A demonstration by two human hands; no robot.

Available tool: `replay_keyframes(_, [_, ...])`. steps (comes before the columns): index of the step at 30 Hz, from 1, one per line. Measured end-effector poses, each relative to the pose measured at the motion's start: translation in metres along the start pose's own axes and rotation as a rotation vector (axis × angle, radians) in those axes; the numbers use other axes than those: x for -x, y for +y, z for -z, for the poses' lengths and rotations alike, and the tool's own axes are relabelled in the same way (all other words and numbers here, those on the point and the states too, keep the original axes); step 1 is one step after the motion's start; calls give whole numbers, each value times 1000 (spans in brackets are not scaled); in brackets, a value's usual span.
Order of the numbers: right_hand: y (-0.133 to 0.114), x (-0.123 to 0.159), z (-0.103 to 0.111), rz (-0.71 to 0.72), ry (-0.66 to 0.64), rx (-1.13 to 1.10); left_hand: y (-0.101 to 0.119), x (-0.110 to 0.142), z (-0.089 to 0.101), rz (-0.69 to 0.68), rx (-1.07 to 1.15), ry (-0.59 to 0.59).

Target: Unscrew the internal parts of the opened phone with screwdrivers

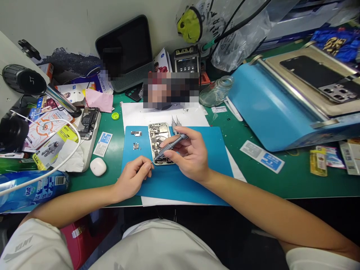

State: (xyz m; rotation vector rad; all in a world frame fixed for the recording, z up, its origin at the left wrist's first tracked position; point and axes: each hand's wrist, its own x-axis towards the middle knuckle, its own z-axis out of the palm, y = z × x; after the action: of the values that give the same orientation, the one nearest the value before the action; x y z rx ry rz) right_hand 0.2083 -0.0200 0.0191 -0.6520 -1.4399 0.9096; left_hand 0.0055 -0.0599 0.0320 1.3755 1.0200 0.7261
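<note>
Head view: opened phone lies on the blue mat, internals exposed. Right hand grips a grey screwdriver, slanted over the phone, tip near its lower left corner. Left hand is pinched closed at that tip; too small to tell if it has the tip itself or a tiny part. Step looks like fine tip work at that edge. Next move calls for a steady driver and light pressure, clear of exposed internals.
</note>
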Motion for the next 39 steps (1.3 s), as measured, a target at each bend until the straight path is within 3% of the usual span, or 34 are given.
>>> replay_keyframes(10, [-2, -2, 1, 4, 20, 8, 0, 1, 1, 23, 79, -8])
replay_keyframes(22, [-1, -1, 0, -9, 0, 16, 3, 0, 0, 13, -21, -12])
replay_keyframes(39, [-1, 0, 0, -13, 15, 34, 1, 0, 0, 34, 24, -7])
